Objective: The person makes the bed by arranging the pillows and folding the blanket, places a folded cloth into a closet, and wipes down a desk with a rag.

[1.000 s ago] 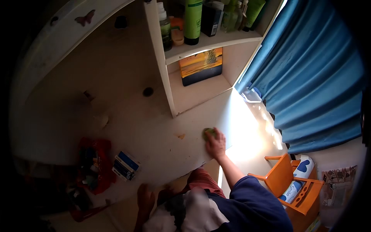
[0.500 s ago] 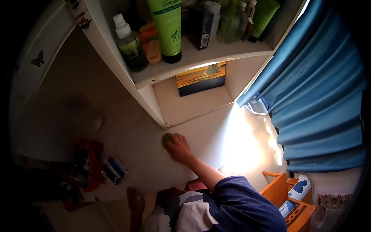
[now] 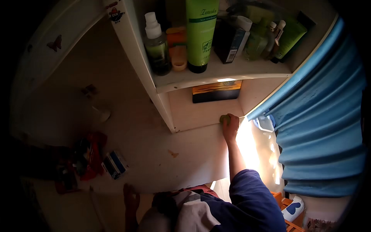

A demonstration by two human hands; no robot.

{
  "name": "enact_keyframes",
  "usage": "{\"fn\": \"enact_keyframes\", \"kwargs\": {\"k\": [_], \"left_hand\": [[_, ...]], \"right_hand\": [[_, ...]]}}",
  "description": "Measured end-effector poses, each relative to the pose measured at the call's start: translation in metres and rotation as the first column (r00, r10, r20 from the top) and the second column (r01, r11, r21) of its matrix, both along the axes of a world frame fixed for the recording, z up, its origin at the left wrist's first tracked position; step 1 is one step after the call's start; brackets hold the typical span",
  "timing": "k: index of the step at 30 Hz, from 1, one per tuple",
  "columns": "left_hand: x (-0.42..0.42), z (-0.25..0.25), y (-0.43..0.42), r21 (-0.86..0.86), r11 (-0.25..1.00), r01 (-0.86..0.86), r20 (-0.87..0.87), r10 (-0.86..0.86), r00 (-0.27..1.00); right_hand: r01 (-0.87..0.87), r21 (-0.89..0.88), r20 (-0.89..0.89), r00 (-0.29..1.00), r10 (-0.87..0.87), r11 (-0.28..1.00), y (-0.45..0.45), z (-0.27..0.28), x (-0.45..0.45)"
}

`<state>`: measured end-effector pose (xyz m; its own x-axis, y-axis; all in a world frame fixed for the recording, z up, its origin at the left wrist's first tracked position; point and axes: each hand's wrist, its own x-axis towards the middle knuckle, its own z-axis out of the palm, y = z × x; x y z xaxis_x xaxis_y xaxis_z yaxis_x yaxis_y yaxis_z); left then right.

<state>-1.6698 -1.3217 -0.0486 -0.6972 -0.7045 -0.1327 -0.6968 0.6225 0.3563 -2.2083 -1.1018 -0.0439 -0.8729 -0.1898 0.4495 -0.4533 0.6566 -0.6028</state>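
My right hand [image 3: 231, 127] is closed on a green sponge-like pad [image 3: 225, 118], which touches the front edge of the low shelf compartment at its right end. The arm reaches forward over the right side of the white desk [image 3: 193, 150]. Low at the left, my left hand [image 3: 131, 196] is beside the desk's near edge, in shadow. Its fingers are too dim to read. Close to it on the desk lies a blue and white box [image 3: 114, 165].
Bottles and a green tube [image 3: 201, 34] stand on the upper shelf. Below them is a sunset picture [image 3: 216, 91]. A blue curtain [image 3: 320, 116] hangs at the right, above an orange chair [image 3: 288, 203]. A red bag [image 3: 92, 154] sits at the left.
My right hand has moved with the green pad from the desk's middle, right and forward, to the shelf compartment's front edge. The camera view has shifted too.
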Motion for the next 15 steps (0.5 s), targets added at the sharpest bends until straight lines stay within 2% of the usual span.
{"fn": "enact_keyframes", "kwargs": {"k": [1, 3, 4, 7, 9, 11, 12, 15], "left_hand": [[0.001, 0.000, -0.002, 0.019, 1.000, 0.000, -0.023, 0.000, 1.000], [-0.003, 0.008, -0.004, 0.052, 0.999, -0.011, 0.011, 0.010, 1.000], [-0.005, 0.011, -0.003, 0.090, 0.996, -0.015, 0.039, 0.012, 0.999], [-0.005, 0.007, -0.002, 0.057, 0.998, -0.008, 0.026, 0.007, 1.000], [-0.009, 0.013, -0.003, 0.071, 0.997, -0.015, 0.038, 0.012, 0.999], [-0.010, 0.015, -0.003, 0.085, 0.996, -0.014, 0.050, 0.010, 0.999], [-0.010, 0.015, -0.003, 0.093, 0.996, -0.019, 0.041, 0.015, 0.999], [-0.013, 0.016, -0.001, 0.110, 0.993, -0.040, 0.026, 0.038, 0.999]], "right_hand": [[-0.010, -0.004, 0.006, 1.000, 0.010, 1.000, -0.004, 0.000, 0.001], [0.041, -0.149, 0.045, 0.998, -0.035, 0.988, -0.009, 0.004, 0.003], [0.038, -0.146, 0.047, 0.998, -0.032, 0.989, -0.011, 0.006, 0.002], [-0.023, -0.199, -0.042, 0.999, 0.015, 0.980, -0.028, 0.009, -0.002], [0.151, 0.110, -0.057, 0.988, -0.146, 0.982, -0.051, -0.001, 0.003], [0.023, 0.157, -0.034, 0.999, -0.018, 0.987, -0.078, -0.003, 0.024], [-0.105, 0.130, -0.039, 0.993, 0.111, 0.986, -0.095, -0.008, 0.037], [-0.457, 0.072, -0.047, 0.887, 0.460, 0.887, -0.133, -0.007, 0.082]]}}
